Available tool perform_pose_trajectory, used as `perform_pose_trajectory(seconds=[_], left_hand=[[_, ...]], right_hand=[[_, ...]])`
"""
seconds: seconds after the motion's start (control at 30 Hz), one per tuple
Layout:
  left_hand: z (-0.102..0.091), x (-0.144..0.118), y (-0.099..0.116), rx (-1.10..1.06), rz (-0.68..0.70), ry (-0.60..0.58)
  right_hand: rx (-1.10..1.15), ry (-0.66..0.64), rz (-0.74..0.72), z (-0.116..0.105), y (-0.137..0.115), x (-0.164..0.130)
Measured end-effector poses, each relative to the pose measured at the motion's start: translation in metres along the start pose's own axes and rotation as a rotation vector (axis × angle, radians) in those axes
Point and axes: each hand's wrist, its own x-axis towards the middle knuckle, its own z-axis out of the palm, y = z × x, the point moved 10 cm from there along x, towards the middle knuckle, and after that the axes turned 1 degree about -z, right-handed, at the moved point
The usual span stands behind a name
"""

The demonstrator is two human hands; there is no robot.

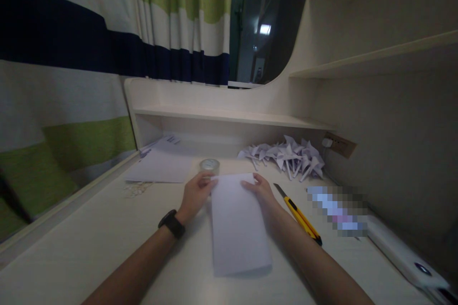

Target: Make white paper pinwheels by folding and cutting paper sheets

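Observation:
A white sheet of paper (239, 228), which looks folded lengthwise, is held between my two hands above the desk. My left hand (196, 194), with a black watch on its wrist, pinches the far left corner. At the far right corner, my right hand (263, 191) grips the edge between thumb and fingers. Just beyond the left hand sits a roll of clear tape (209, 166). To the right of my right forearm lies a yellow and black utility knife (299, 216) with its blade showing.
Several white paper pinwheels (288, 155) are heaped at the back right. A stack of paper (162, 162) lies at the back left, with small pale bits (138, 189) before it. A blurred-out object (336, 210) and a long white device (400, 250) line the right side, below a wall socket (341, 145).

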Motion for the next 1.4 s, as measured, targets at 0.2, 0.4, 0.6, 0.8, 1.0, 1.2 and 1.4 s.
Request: perform_pose_trajectory(seconds=[0.2, 0.4, 0.6, 0.8, 1.0, 1.2, 1.4], left_hand=[[-0.001, -0.001, 0.005, 0.013, 0.001, 0.016], [-0.001, -0.001, 0.004, 0.001, 0.000, 0.012], [-0.001, -0.001, 0.004, 0.001, 0.002, 0.009], [0.000, 0.001, 0.002, -0.010, 0.001, 0.004], [0.001, 0.001, -0.002, -0.031, -0.010, -0.005], [-0.001, 0.001, -0.003, -0.014, -0.004, 0.010], [0.001, 0.001, -0.004, -0.024, -0.007, -0.004]], right_hand=[[0.002, -0.011, 0.003, 0.000, 0.002, 0.001], [-0.001, 0.004, -0.018, -0.001, 0.000, -0.001], [0.005, 0.019, -0.004, -0.001, -0.001, -0.002], [0.013, 0.031, 0.027, -0.002, 0.002, -0.001], [0.012, 0.033, 0.016, 0.003, -0.008, -0.015], [0.012, 0.098, 0.046, 0.003, -0.015, -0.036], [0.008, 0.093, 0.038, 0.001, -0.013, -0.029]])
